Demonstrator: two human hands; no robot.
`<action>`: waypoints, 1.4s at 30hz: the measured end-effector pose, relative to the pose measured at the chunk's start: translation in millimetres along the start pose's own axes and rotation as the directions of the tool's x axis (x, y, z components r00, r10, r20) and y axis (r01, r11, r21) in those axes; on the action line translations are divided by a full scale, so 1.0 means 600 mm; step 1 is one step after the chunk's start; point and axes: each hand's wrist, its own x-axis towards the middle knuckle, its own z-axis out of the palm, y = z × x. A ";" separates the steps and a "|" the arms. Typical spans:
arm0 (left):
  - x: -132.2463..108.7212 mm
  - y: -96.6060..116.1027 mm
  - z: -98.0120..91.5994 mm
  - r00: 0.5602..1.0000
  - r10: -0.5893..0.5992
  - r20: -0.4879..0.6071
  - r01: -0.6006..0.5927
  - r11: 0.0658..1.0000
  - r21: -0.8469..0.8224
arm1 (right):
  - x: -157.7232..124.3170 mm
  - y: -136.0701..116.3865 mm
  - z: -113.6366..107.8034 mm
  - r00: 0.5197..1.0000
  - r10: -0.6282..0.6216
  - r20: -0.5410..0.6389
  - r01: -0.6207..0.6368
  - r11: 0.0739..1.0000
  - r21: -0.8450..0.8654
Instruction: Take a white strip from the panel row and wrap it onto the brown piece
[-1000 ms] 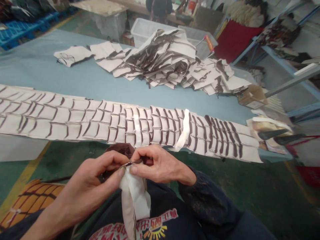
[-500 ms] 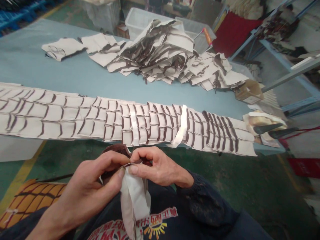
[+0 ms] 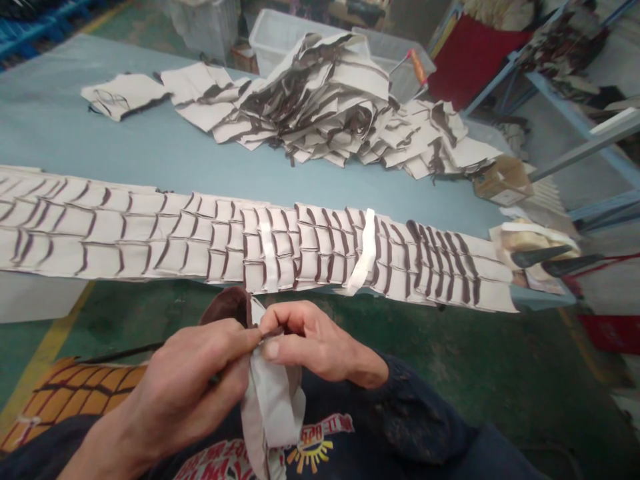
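My left hand (image 3: 195, 380) and my right hand (image 3: 315, 343) meet in front of my chest, both closed on one fabric piece (image 3: 263, 407). This piece is off-white with a dark brown part (image 3: 227, 308) standing up behind my fingers, and its pale panels hang down below. Thumbs and forefingers pinch its upper edge close together; the exact spot between the fingertips is partly hidden. Just beyond my hands, overlapping rows of off-white pieces with brown edges (image 3: 170, 233) lie along the table's near side. Two white strips (image 3: 366, 250) lie across those rows.
A heaped pile of similar pieces (image 3: 320, 100) covers the back of the blue-grey table (image 3: 200, 170). Black-handled scissors (image 3: 540, 257) and a small cardboard box (image 3: 505, 180) are at the right end. White plastic bins (image 3: 285, 40) stand behind. Orange material (image 3: 75, 393) is at lower left.
My left thumb and fingers have shifted slightly along the pinched edge, and my left hand has turned a little. The hanging panels have swung slightly. Both hands keep hold of the fabric piece.
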 end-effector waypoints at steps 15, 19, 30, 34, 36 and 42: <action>-0.007 -0.006 0.007 0.999 -0.004 0.033 0.004 1.000 0.023 | 0.005 0.001 -0.009 0.997 -0.028 -0.072 0.016 0.987 -0.157; 0.009 0.015 -0.017 0.976 -0.216 0.013 0.215 0.968 -0.127 | -0.009 -0.013 -0.003 0.984 -0.120 -0.130 0.079 0.956 -0.283; 0.014 0.004 -0.037 0.962 -0.173 0.213 0.225 0.943 -0.247 | -0.023 -0.009 0.010 0.882 -0.470 -0.039 0.385 0.766 -0.515; 0.019 0.015 -0.028 0.998 0.041 0.036 -0.041 0.999 -0.019 | -0.029 0.001 0.010 0.871 -0.489 -0.052 0.392 0.755 -0.526; 0.011 0.015 -0.023 0.998 0.063 0.009 -0.063 0.998 0.019 | -0.032 0.003 0.011 0.873 -0.488 -0.032 0.392 0.738 -0.549; 0.005 0.010 -0.026 0.989 -0.137 0.054 0.144 0.978 -0.151 | -0.040 -0.004 0.006 0.819 -0.565 0.099 0.457 0.539 -0.707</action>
